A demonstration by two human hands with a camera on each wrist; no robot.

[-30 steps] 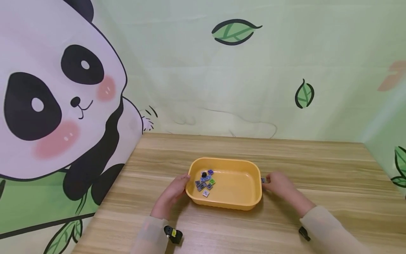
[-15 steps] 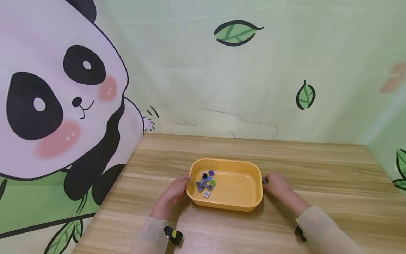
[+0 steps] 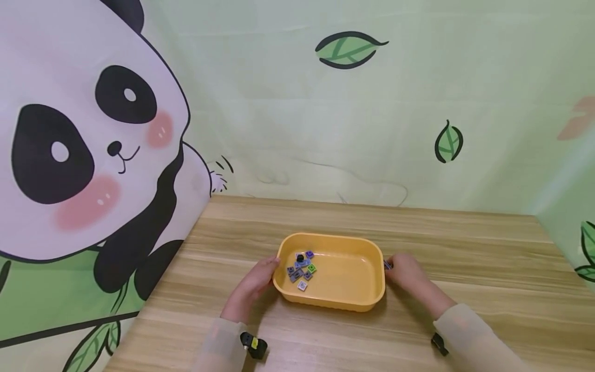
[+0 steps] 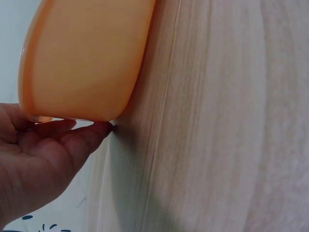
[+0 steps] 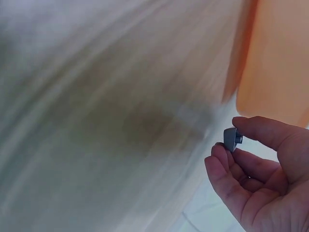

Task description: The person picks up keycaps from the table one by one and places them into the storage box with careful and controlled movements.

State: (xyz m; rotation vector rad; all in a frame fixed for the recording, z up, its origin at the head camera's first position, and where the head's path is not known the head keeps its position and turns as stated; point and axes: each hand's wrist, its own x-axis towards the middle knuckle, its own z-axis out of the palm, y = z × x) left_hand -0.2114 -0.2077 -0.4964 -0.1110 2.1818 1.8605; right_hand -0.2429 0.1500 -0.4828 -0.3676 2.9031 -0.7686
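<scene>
A yellow plastic bin (image 3: 346,304) sits on the wooden table, several small building bricks (image 3: 297,274) gathered at its left end. At that end my left hand (image 3: 252,285) holds the bin, thumb by the rim and fingers against the outer wall, as the left wrist view shows with the bin's wall (image 4: 87,63). Just outside the opposite end is my right hand (image 3: 409,271). Between thumb and fingers it pinches a small grey building brick (image 5: 231,139), with a stud showing in the right wrist view. In the head view that brick is mostly hidden by the fingers.
The wooden table (image 3: 465,248) reaches back to a pale green cloth backdrop (image 3: 260,103) printed with a panda and leaves. Among the bricks lie a lime green one (image 3: 312,268), a purple one (image 3: 310,254) and a white one (image 3: 302,285). Both wrists carry small black cameras.
The small brick in my right hand has turned between the fingers, and the right forearm has shifted slightly left. My left hand keeps its hold on the bin. The head view has tilted slightly.
</scene>
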